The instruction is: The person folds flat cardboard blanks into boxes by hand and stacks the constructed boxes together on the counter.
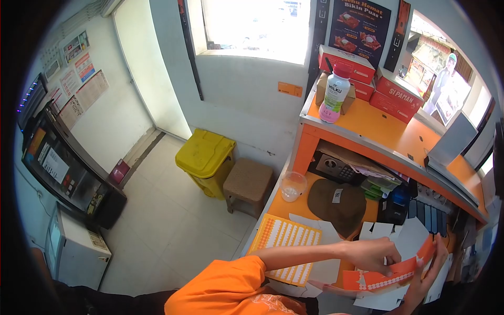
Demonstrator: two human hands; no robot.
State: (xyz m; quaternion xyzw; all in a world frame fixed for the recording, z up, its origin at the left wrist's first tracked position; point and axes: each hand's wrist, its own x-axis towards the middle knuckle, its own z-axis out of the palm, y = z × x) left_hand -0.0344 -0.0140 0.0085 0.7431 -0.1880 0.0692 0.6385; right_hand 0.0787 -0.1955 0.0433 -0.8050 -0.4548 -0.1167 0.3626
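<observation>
The orange table (280, 208) carries a cup (293, 188), cap (336, 203) and patterned sheet (286, 239).

The sleeve (218, 283) is orange with pale line markings; the bin (203, 157) is yellow and the stool (249, 181) brown. The sticker sheet (289, 247) shows orange and white rows. The bottle (335, 94) is white, green and pink, with a red cap.

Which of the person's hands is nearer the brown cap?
The left hand, its forearm crossing the patterned sheet; the right hand is farther off, at the orange piece's right end.
</observation>
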